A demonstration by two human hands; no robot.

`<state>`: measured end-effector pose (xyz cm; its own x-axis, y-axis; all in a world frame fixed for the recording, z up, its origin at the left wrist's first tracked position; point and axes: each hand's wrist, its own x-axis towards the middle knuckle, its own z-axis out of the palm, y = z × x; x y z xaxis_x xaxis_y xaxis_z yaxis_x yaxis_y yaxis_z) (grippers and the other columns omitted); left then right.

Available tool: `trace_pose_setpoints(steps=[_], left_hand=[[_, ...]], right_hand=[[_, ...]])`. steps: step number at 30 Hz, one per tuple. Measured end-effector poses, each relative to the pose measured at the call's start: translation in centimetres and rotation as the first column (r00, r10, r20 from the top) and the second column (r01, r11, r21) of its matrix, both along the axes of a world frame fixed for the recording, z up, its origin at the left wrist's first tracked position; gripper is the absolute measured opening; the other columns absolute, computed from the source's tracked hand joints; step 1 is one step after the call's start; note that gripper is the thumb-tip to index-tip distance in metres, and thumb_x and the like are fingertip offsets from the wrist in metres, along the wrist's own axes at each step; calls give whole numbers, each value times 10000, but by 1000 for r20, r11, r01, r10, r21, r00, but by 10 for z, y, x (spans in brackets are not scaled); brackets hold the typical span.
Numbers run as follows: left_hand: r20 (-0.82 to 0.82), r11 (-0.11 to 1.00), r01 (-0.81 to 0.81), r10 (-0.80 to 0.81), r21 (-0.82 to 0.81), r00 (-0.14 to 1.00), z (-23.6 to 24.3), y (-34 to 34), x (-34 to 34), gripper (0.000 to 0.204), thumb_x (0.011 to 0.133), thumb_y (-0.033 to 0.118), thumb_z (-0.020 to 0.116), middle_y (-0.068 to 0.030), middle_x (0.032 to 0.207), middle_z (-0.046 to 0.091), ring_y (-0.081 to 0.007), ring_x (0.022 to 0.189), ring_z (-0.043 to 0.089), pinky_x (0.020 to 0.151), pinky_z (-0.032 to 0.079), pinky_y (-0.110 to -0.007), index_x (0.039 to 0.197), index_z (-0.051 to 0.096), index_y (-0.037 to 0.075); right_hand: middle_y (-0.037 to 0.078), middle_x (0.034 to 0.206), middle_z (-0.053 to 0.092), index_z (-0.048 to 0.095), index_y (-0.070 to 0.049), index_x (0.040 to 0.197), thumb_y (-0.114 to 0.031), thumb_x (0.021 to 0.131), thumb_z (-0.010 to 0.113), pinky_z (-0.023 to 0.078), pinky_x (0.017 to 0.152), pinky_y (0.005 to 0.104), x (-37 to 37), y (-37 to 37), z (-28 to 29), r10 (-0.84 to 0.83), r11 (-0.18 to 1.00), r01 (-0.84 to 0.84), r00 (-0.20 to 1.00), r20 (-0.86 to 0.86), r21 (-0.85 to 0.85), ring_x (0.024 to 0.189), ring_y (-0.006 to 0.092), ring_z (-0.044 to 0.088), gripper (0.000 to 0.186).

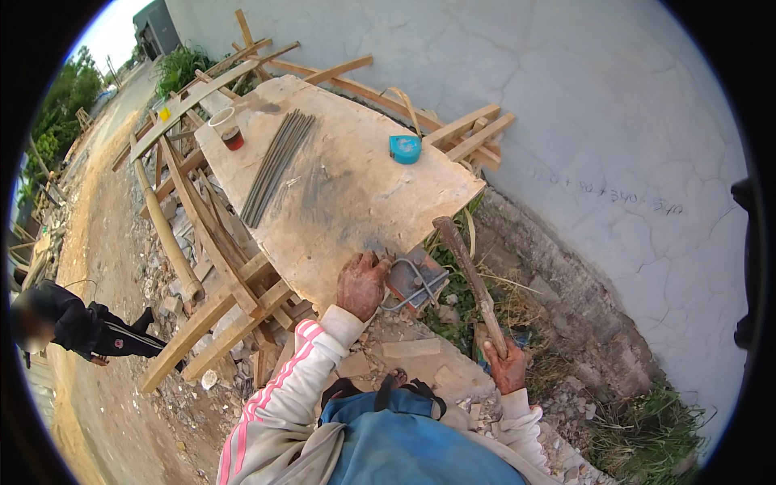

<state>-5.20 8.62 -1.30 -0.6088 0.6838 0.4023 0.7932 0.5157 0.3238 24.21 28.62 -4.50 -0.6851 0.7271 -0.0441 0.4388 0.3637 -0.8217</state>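
Worktop board (356,194), metal rods (279,166), brown bar (474,277) in right hand (507,370)

Between eight and nine o'clock, a person (89,327) in dark clothes, pale stripes down the trousers, beside a dirt road (105,202). From eight to ten, rough timbers (198,333), crossed and propped above rubble. At ten, on the board, a clear plastic cup (226,129) with dark red liquid at the bottom; just right of it, the metal rods, thin, dark and laid nearly parallel in a loose sheaf.

Just off centre toward seven, left hand (361,284) in a pale, pink-striped sleeve, back upward, fingers bent at the board's near edge; cannot tell whether closed on anything. At twelve, on the board's far side, a turquoise tape measure (405,149). At five, just beside the left hand, a bent metal rod (423,279) over a dark flat block (404,279).

Between four and five, right hand, fingers wrapped snugly round the lower end of the brown bar; bar tilted, upper end near the board's right corner, material unclear. From one to three, a cracked grey wall (566,97) with handwritten marks. At four, grass (643,436) near its foot.
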Motion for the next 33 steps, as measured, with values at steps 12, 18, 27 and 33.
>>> trace_pose_setpoints(steps=[12,18,27,33], left_hand=[[-22,999,20,-19,38,1000,-6,1,-4,298,815,116,663,-135,849,584,-338,801,600,712,504,-455,1106,719,94],[12,1000,-25,25,7,1000,-3,1,1,296,840,123,621,-126,925,607,-307,935,615,837,507,-431,1116,729,117],[42,995,-40,44,-97,998,3,0,3,317,857,135,611,-126,975,606,-301,970,612,870,499,-430,1160,705,122],[17,995,-40,42,-91,999,3,0,4,309,864,140,613,-128,975,602,-301,978,610,875,497,-432,1158,706,119]], right_hand=[[169,607,619,720,-100,772,-383,787,795,496,568,456,57,86,38,100,830,-346,864,493,439,604,383,642,293],[167,629,625,723,-115,780,-371,785,777,503,592,467,28,134,49,191,757,-486,803,564,436,618,383,642,261],[175,647,633,701,-103,760,-384,778,774,496,594,490,-15,185,59,226,668,-557,784,578,494,641,407,638,291],[182,614,606,656,-91,677,-393,806,764,466,560,498,-26,192,55,282,591,-580,800,530,561,593,417,601,346]])
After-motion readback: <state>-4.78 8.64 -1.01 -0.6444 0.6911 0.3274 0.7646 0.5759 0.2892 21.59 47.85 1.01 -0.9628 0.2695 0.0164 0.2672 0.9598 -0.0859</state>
